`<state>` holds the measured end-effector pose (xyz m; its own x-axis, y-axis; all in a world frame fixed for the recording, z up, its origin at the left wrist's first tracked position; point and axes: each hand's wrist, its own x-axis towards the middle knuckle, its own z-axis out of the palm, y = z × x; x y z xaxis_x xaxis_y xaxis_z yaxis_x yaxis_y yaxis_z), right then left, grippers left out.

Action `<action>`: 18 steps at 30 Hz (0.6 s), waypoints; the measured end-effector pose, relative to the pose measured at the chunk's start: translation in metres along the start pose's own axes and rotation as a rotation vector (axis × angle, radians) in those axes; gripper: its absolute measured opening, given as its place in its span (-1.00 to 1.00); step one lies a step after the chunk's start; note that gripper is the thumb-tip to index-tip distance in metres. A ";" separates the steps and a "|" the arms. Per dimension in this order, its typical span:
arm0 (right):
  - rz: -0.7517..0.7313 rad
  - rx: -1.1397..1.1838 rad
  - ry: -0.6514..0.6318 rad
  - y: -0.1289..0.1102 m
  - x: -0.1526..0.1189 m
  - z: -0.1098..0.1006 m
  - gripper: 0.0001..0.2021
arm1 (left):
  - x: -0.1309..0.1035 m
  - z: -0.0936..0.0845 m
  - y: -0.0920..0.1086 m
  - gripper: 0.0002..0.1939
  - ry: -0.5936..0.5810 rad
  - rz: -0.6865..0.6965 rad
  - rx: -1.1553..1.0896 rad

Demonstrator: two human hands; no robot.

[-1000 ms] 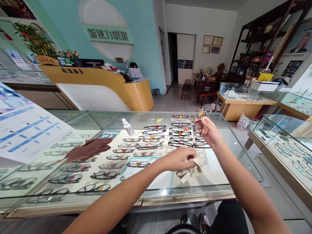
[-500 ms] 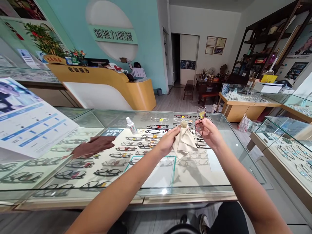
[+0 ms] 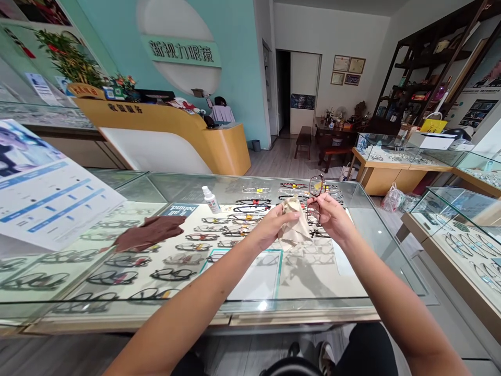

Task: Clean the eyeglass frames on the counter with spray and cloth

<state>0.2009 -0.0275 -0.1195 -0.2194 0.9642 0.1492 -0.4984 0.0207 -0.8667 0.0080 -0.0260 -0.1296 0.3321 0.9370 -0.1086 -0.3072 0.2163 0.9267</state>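
Note:
A cream cloth [image 3: 294,230] hangs from my left hand [image 3: 274,224], its thumb pressed on the front of the cloth. Just to the right, my right hand [image 3: 331,211] pinches a pair of dark-framed glasses [image 3: 315,186], held with one lens above the other. The cloth is close beside the lower lens; whether they touch I cannot tell. Both hands are above the glass display case [image 3: 332,303]. On the case top stand a white spray bottle [image 3: 211,200] and, further left, a crumpled brown cloth [image 3: 151,233].
A large printed card [image 3: 47,193] stands at the left on the case. Several rows of glasses [image 3: 173,274] lie under the glass. A teal-edged white sheet [image 3: 250,277] is near the front. Other display cases stand at the right, and a yellow counter [image 3: 230,149] is behind.
My left hand has shifted its hold, and the thumb now lies over the cloth, which is more bunched. The glasses have turned and moved slightly left in my right hand.

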 end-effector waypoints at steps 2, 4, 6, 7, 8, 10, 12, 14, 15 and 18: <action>0.010 -0.013 -0.007 0.003 -0.001 0.002 -0.56 | 0.000 0.002 -0.003 -0.34 0.037 0.047 0.062; 0.022 -0.014 -0.007 0.006 -0.001 0.004 -0.55 | 0.001 0.003 -0.007 -0.31 0.077 0.075 0.075; 0.035 -0.003 0.000 0.007 -0.001 0.005 -0.54 | 0.003 0.002 -0.011 -0.28 0.132 0.103 0.106; 0.041 0.006 0.005 0.007 -0.002 0.005 -0.54 | 0.003 0.001 -0.012 -0.28 0.158 0.123 0.144; 0.046 0.015 0.013 0.007 -0.002 0.005 -0.54 | 0.003 0.000 -0.013 -0.28 0.178 0.143 0.196; 0.051 0.028 0.033 0.007 -0.002 0.006 -0.54 | 0.002 -0.001 -0.013 -0.28 0.200 0.172 0.303; 0.046 0.025 0.051 0.006 -0.003 0.008 -0.54 | 0.001 -0.001 -0.012 -0.26 0.192 0.191 0.356; 0.030 0.003 0.066 0.008 -0.004 0.010 -0.53 | 0.000 0.000 -0.011 -0.26 0.148 0.222 0.364; 0.022 -0.014 0.073 0.009 -0.004 0.011 -0.53 | 0.000 0.001 -0.011 -0.27 0.113 0.244 0.364; 0.007 -0.062 0.094 0.013 -0.005 0.011 -0.52 | 0.000 0.001 -0.013 -0.29 0.036 0.313 0.394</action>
<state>0.1860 -0.0348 -0.1265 -0.1416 0.9849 0.0999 -0.4435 0.0272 -0.8959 0.0133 -0.0293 -0.1412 0.2450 0.9506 0.1905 -0.0248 -0.1903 0.9814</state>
